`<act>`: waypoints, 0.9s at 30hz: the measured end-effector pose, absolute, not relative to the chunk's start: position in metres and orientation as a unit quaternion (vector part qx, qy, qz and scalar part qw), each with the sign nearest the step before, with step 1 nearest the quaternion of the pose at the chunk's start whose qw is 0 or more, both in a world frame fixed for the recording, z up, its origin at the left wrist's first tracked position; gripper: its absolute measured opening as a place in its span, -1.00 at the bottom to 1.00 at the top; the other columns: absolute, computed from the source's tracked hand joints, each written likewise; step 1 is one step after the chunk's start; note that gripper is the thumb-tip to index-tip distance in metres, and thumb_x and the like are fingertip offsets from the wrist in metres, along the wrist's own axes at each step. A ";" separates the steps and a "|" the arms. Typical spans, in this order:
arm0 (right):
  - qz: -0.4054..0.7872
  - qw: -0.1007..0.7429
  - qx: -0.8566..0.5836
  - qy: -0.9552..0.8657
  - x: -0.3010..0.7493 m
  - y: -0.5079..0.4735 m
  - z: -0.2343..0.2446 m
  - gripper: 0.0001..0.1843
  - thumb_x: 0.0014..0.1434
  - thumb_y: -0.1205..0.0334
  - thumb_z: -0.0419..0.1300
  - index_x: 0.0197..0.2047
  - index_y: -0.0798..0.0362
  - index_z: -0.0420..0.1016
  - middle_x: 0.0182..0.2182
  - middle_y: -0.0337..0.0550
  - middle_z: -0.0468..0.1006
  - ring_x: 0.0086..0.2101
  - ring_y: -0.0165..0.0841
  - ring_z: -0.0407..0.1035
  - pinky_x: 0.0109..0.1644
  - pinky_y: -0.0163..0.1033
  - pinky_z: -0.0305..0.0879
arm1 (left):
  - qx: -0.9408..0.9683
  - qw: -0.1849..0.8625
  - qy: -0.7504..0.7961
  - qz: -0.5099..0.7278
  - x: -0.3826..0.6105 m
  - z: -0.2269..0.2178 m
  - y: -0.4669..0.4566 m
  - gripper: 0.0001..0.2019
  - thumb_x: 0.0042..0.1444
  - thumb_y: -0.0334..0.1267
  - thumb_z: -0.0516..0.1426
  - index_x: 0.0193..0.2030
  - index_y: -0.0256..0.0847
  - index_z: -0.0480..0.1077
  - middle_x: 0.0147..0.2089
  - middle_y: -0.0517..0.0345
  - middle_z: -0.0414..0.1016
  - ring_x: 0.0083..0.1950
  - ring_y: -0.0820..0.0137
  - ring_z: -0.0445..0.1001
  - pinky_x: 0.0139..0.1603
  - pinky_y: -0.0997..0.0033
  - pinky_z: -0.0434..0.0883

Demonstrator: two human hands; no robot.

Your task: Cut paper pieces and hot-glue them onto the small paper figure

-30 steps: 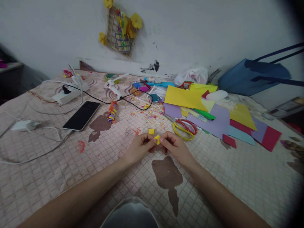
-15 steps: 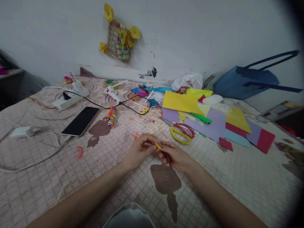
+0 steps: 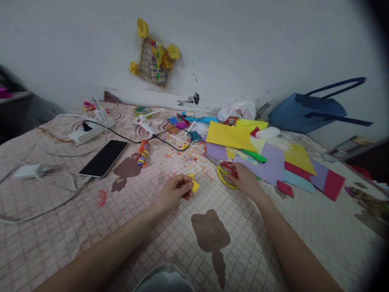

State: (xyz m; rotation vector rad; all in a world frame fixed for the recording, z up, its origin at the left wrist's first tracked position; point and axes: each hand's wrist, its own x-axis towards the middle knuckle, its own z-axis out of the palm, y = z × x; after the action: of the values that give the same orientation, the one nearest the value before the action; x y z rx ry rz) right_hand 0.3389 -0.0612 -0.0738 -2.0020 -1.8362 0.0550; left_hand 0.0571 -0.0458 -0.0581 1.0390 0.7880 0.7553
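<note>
Pinches a small yellow paper point(image 3: 195, 186) between thumb and finger of the left hand point(image 3: 179, 188), over the bench point(image 3: 170, 239). Has another yellow paper point(image 3: 191, 176) just beside the pinched one, at eleven o'clock. Has the right hand point(image 3: 247, 180) apart from the left, at three o'clock from it, against the red scissors point(image 3: 229, 166); cannot tell whether gripping or only touching. Shows the loop of the yellow scissors point(image 3: 219, 175) near those fingers, at nine o'clock from the right hand.

Has tiny coloured scraps point(image 3: 188, 157) near the left hand at twelve o'clock. Has a purple roll point(image 3: 142, 157) with yellow bands and orange trim at ten to eleven o'clock, a white glue gun point(image 3: 144, 125) farther out at eleven, and a dark-screened phone point(image 3: 103, 158) at ten, with a pale cable point(image 3: 86, 180) at its near end.

From the right hand, faces a large yellow sheet point(image 3: 227, 135) at about twelve o'clock, and a purple sheet point(image 3: 272, 162) at two.
</note>
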 end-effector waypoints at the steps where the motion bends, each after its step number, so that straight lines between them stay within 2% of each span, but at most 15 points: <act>1: 0.018 0.215 -0.719 -0.661 0.338 -0.061 -0.074 -0.75 0.05 0.17 0.15 -0.20 0.09 0.32 -0.28 0.01 0.44 -0.26 -0.15 0.33 -0.20 -0.12 0.22 | 0.471 0.729 0.354 0.347 0.056 -0.058 -0.045 -0.77 -0.07 -0.19 0.24 -0.33 -0.30 0.36 -0.54 0.25 0.39 -0.53 0.56 0.33 -0.48 0.55 0.27; 4: 0.005 0.239 -0.717 -0.655 0.331 -0.063 -0.068 -0.70 0.11 0.18 0.08 -0.09 0.13 0.29 -0.18 0.10 0.40 -0.17 -0.12 0.30 -0.12 -0.05 0.20 | 0.475 0.723 0.357 0.354 0.054 -0.055 -0.041 -0.76 -0.10 -0.22 0.26 -0.31 -0.30 0.39 -0.47 0.22 0.41 -0.47 0.55 0.36 -0.45 0.55 0.29; 6: 0.046 0.304 -0.699 -0.645 0.321 -0.065 -0.058 -0.64 0.15 0.15 0.02 -0.01 0.14 0.21 -0.16 0.09 0.38 -0.18 -0.17 0.30 -0.14 -0.08 0.23 | 0.468 0.720 0.367 0.357 0.051 -0.053 -0.038 -0.77 -0.11 -0.25 0.27 -0.30 -0.29 0.40 -0.44 0.22 0.42 -0.46 0.55 0.37 -0.46 0.56 0.30; 8: 0.185 0.418 -0.636 -0.622 0.306 -0.070 -0.047 -0.63 0.18 0.09 0.00 0.00 0.10 0.19 -0.26 -0.03 0.39 -0.28 -0.27 0.32 -0.24 -0.17 0.26 | 0.443 0.726 0.378 0.366 0.049 -0.050 -0.035 -0.79 -0.11 -0.28 0.27 -0.32 -0.29 0.40 -0.44 0.21 0.43 -0.46 0.57 0.37 -0.46 0.58 0.29; 10: 0.353 0.468 -0.550 -0.595 0.283 -0.079 -0.041 -0.64 0.16 0.00 0.06 -0.06 0.04 0.24 -0.43 -0.21 0.34 -0.46 -0.38 0.26 -0.40 -0.27 0.22 | 0.407 0.741 0.378 0.377 0.046 -0.046 -0.033 -0.82 -0.11 -0.30 0.27 -0.35 -0.29 0.40 -0.45 0.21 0.42 -0.46 0.58 0.37 -0.47 0.61 0.29; 12: 0.472 0.491 -0.464 -0.567 0.259 -0.090 -0.042 -0.64 0.13 -0.02 0.12 -0.08 0.00 0.24 -0.50 -0.29 0.29 -0.55 -0.45 0.20 -0.48 -0.33 0.15 | 0.373 0.758 0.367 0.389 0.044 -0.043 -0.030 -0.84 -0.09 -0.30 0.26 -0.36 -0.29 0.41 -0.46 0.22 0.41 -0.48 0.59 0.36 -0.48 0.62 0.29; 14: 0.557 0.494 -0.386 -0.545 0.236 -0.101 -0.051 -0.75 0.18 -0.01 0.08 -0.24 0.00 0.27 -0.59 -0.34 0.25 -0.64 -0.51 0.14 -0.58 -0.38 0.06 | 0.348 0.765 0.359 0.405 0.041 -0.040 -0.027 -0.85 -0.07 -0.31 0.26 -0.35 -0.30 0.43 -0.47 0.23 0.40 -0.50 0.60 0.36 -0.49 0.62 0.31; 16: 0.630 0.474 -0.322 -0.525 0.218 -0.110 -0.061 -0.74 0.18 -0.01 0.08 -0.28 0.02 0.28 -0.60 -0.35 0.25 -0.69 -0.55 0.10 -0.62 -0.40 0.03 | 0.330 0.765 0.357 0.423 0.039 -0.038 -0.024 -0.87 -0.05 -0.34 0.24 -0.32 -0.31 0.44 -0.45 0.22 0.40 -0.51 0.61 0.36 -0.50 0.63 0.32; 18: 0.681 0.476 -0.286 -0.477 0.204 -0.117 -0.066 -0.65 0.14 -0.12 0.08 -0.26 0.02 0.28 -0.58 -0.34 0.24 -0.69 -0.55 0.09 -0.62 -0.40 0.04 | 0.315 0.763 0.359 0.435 0.037 -0.036 -0.021 -0.89 -0.02 -0.40 0.21 -0.30 -0.32 0.44 -0.44 0.21 0.40 -0.51 0.61 0.39 -0.49 0.63 0.34; 22: 0.764 0.458 -0.255 -0.377 0.186 -0.129 -0.058 -0.33 -0.02 -0.42 -0.05 -0.26 0.07 0.30 -0.55 -0.31 0.22 -0.63 -0.52 0.11 -0.54 -0.35 0.12 | 0.291 0.764 0.366 0.444 0.033 -0.033 -0.017 -0.99 0.06 -0.44 0.15 -0.35 -0.33 0.40 -0.44 0.16 0.42 -0.46 0.55 0.46 -0.45 0.62 0.40; 27: 0.817 0.408 -0.208 -0.351 0.177 -0.137 -0.053 -0.31 0.02 -0.43 -0.13 -0.29 0.09 0.31 -0.54 -0.27 0.25 -0.66 -0.52 0.09 -0.57 -0.35 0.13 | 0.256 0.765 0.369 0.461 0.032 -0.030 -0.016 -0.96 0.07 -0.47 0.13 -0.39 -0.33 0.37 -0.45 0.13 0.44 -0.47 0.52 0.48 -0.45 0.60 0.42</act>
State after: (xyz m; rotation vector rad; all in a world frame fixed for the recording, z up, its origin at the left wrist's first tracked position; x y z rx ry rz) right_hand 0.1774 -0.1373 -0.0526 -0.5237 -0.8852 2.0585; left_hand 0.0322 -0.0159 -0.0299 0.5561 0.8023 1.0014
